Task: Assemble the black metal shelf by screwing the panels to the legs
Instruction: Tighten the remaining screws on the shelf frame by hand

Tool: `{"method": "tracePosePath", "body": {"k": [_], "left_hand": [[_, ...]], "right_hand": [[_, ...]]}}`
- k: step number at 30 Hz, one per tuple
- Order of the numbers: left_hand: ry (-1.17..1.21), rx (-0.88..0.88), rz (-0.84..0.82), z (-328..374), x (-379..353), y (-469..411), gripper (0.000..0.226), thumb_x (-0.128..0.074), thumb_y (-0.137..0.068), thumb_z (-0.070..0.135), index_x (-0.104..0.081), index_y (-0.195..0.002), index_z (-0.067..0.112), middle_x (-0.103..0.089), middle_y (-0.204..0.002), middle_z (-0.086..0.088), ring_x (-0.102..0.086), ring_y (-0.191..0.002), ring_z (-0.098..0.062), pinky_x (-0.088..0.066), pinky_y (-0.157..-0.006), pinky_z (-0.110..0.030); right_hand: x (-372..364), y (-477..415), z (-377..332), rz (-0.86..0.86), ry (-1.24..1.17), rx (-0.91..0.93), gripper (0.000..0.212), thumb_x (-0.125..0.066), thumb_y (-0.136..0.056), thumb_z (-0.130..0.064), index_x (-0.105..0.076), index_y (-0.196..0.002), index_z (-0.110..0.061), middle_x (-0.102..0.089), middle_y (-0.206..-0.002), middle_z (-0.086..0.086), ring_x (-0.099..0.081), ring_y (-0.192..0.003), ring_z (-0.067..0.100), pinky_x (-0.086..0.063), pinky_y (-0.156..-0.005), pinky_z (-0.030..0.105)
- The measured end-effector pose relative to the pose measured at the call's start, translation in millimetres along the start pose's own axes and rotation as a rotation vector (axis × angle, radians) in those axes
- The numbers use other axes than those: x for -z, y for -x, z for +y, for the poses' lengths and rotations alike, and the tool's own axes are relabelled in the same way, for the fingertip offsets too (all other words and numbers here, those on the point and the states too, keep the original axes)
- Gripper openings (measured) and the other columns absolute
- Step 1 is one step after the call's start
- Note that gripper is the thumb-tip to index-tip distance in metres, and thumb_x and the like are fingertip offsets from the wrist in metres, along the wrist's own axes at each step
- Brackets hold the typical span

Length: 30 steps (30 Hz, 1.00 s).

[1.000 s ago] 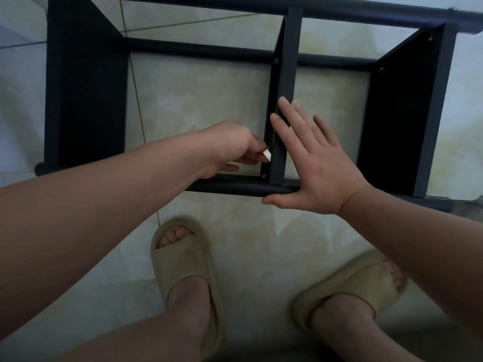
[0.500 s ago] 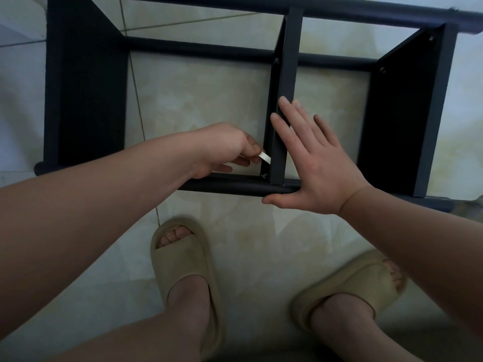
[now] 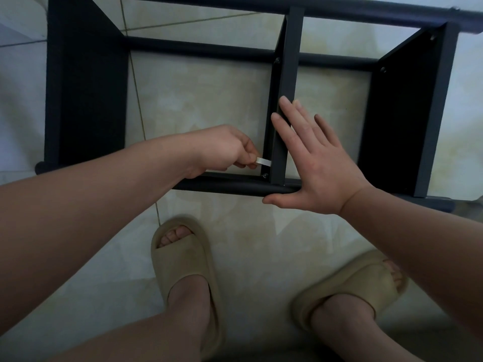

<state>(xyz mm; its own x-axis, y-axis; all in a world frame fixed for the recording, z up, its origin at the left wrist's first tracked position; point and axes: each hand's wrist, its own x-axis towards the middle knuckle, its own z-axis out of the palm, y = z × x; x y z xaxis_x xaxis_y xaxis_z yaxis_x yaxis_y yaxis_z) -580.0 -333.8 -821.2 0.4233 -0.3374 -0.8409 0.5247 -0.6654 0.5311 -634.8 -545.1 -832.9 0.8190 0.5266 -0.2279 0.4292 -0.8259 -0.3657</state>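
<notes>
The black metal shelf lies on its side on the tiled floor, its near leg tube (image 3: 227,185) running left to right. The middle panel (image 3: 286,82) stands edge-on between the legs. My left hand (image 3: 222,150) pinches a small flat silver wrench (image 3: 263,161) whose tip reaches the panel just above the screw (image 3: 265,175) at the near leg. My right hand (image 3: 316,158) lies flat with straight fingers against the panel's right face, thumb along the leg tube.
A left panel (image 3: 86,82) and a right panel (image 3: 400,121) stand at either side, joined by the far legs (image 3: 198,49). My two feet in beige slippers (image 3: 183,267) stand on the cream tiles just in front of the shelf.
My left hand has drawn slightly left and down, so more of the silver wrench shows between its fingers and the panel. My right hand has stayed put.
</notes>
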Motion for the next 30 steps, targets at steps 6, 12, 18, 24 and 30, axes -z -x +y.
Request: {"method": "tracePosePath", "body": {"k": [6, 12, 18, 24, 30], "left_hand": [[-0.058, -0.013, -0.011, -3, -1, 3, 0.014, -0.062, -0.096, 0.013, -0.072, -0.088, 0.019, -0.07, -0.091, 0.002, -0.058, -0.085, -0.01, -0.04, -0.071, -0.026], [-0.12, -0.032, -0.008, -2, -3, 7, 0.017, -0.063, -0.096, 0.014, -0.071, -0.082, 0.021, -0.066, -0.079, 0.003, -0.057, -0.073, -0.01, -0.041, -0.065, -0.026], [-0.178, -0.037, -0.053, -3, -4, 7, 0.012, -0.065, -0.095, 0.016, -0.073, -0.086, 0.019, -0.07, -0.083, -0.001, -0.061, -0.077, -0.014, -0.046, -0.072, -0.027], [-0.27, -0.099, -0.016, -6, 10, 2, 0.007, -0.072, -0.09, 0.022, -0.079, -0.09, 0.024, -0.076, -0.083, 0.013, -0.069, -0.084, -0.002, -0.048, -0.082, -0.021], [-0.329, -0.266, 0.093, -3, 7, 0, 0.015, -0.069, -0.091, 0.021, -0.071, -0.086, 0.034, -0.071, -0.089, 0.013, -0.064, -0.086, -0.001, -0.051, -0.084, -0.025]], "right_hand": [[0, 0, 0, 0.006, -0.005, 0.002, 0.123, -0.049, -0.075, -0.087, -0.01, -0.162, -0.01, 0.002, -0.17, 0.008, 0.004, -0.157, 0.025, -0.013, -0.124, 0.058], [0, 0, 0, 0.001, -0.001, 0.001, 0.123, -0.05, -0.075, -0.086, -0.011, -0.162, -0.009, 0.001, -0.17, 0.009, 0.003, -0.157, 0.026, -0.014, -0.123, 0.059], [1, 0, 0, 0.001, 0.001, 0.001, 0.123, -0.05, -0.075, -0.086, -0.011, -0.162, -0.009, 0.001, -0.17, 0.01, 0.003, -0.157, 0.026, -0.014, -0.123, 0.058], [1, 0, -1, 0.0, -0.003, -0.001, 0.123, -0.049, -0.074, -0.087, -0.011, -0.162, -0.009, 0.001, -0.17, 0.009, 0.003, -0.157, 0.025, -0.014, -0.124, 0.058], [2, 0, -1, 0.002, -0.001, 0.001, 0.123, -0.048, -0.075, -0.087, -0.012, -0.162, -0.008, 0.0, -0.17, 0.01, 0.001, -0.157, 0.027, -0.015, -0.123, 0.059]]}}
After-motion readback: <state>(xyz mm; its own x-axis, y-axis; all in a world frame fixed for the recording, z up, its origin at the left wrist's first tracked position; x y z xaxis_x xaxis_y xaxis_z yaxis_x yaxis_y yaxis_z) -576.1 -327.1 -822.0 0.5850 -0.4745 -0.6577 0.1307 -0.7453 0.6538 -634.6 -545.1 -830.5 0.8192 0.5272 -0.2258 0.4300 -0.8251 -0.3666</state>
